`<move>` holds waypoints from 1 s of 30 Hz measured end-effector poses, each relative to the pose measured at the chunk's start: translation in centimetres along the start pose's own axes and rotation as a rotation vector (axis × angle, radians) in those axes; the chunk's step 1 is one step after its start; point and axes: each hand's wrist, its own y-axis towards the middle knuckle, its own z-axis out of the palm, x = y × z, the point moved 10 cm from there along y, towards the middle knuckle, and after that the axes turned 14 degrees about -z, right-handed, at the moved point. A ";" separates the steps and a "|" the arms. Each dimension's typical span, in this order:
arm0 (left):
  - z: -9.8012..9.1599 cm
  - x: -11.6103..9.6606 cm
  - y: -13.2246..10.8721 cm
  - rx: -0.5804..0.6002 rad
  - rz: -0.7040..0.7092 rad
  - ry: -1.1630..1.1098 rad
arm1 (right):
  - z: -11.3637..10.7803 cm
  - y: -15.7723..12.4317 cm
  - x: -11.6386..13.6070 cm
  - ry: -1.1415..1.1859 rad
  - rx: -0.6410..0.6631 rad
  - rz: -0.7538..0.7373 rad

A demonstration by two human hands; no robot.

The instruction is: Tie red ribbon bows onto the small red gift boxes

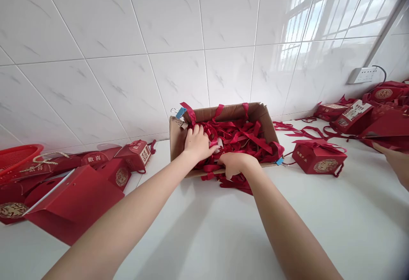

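Note:
A cardboard box [271,127] full of tangled red ribbons [238,137] stands against the tiled wall. Inside its left part, my left hand [197,143] rests on the ribbons, thumb stretched out to the right and fingers apart. My right hand [235,163] reaches over the near rim, its fingers curled down into the ribbons and their tips hidden. Some ribbons hang over the box's edges. A blue binder clip [180,113] grips the back left corner, and another blue clip [280,161] is at the front right corner.
Red gift boxes [79,201] and a red plastic basket [19,160] lie left on the white table [191,237]. To the right stand a finished-looking red box [319,158], more red boxes [354,116] and a power strip [362,75]. Another person's hand [396,163] shows at the right edge.

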 end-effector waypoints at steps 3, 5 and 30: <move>-0.2 1.2 0.4 -0.006 -0.048 0.020 | -0.1 0.2 -0.2 0.003 -0.025 -0.007; -0.6 1.9 0.3 0.006 -0.076 -0.024 | -0.1 0.2 -0.3 0.008 -0.033 -0.004; 1.7 2.5 2.4 0.101 -0.192 -0.496 | -0.7 0.0 0.2 0.045 -0.069 -0.027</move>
